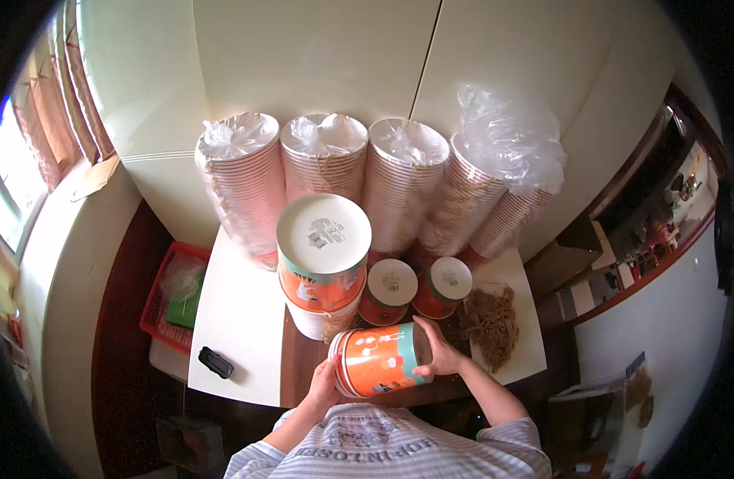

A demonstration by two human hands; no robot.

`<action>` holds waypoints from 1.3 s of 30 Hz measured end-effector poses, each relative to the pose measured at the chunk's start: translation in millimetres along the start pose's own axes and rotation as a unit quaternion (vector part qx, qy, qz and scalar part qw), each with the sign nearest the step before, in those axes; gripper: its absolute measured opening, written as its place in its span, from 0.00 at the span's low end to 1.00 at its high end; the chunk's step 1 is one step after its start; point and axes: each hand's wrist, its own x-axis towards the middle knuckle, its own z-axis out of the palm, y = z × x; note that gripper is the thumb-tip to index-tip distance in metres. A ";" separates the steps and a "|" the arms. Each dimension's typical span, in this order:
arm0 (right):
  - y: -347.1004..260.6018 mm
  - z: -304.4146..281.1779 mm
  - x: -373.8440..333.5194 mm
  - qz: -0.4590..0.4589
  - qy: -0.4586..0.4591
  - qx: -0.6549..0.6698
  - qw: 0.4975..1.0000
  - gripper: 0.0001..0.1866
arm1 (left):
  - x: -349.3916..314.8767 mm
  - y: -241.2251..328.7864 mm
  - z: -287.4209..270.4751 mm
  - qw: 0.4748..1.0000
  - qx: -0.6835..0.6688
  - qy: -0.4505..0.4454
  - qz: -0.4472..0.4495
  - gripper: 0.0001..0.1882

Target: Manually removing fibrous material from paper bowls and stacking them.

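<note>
Near the table's front edge, a short stack of orange paper buckets (376, 359) with a teal band lies on its side between my two hands. My left hand (325, 382) is closed at the white rims on the left end. At the base on the right, my right hand (437, 353) grips with thumb and fingers apart around it. Just beyond stands a taller stack of upside-down paper buckets (322, 290), its white base facing up and some twine at its lower side. Two smaller upside-down paper tubs (388, 307) (440, 302) stand to its right.
Tall plastic-wrapped stacks of paper buckets (239, 184) line the back against pale cabinet doors. A heap of tan twine (495, 323) covers the table's right side. A small black object (215, 362) sits front left, beside a red basket (153, 307) below the table's edge.
</note>
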 end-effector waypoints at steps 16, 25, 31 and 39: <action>-39.2 -134.3 7.1 0.047 0.108 -0.254 0.960 0.57 | -15.0 12.2 -13.6 0.999 -0.040 -0.017 -0.025 0.22; -0.9 -120.2 91.7 0.078 0.126 -0.388 0.910 0.52 | -10.5 3.5 -2.1 0.997 -0.052 -0.028 -0.040 0.24; -10.6 -74.5 86.0 -0.030 0.178 -0.309 0.934 0.49 | -16.5 7.1 -2.3 0.995 -0.083 0.025 -0.050 0.23; 9.4 23.1 23.0 -0.033 -0.070 0.056 0.995 0.63 | -13.5 4.4 -1.3 1.000 -0.019 0.025 -0.003 0.20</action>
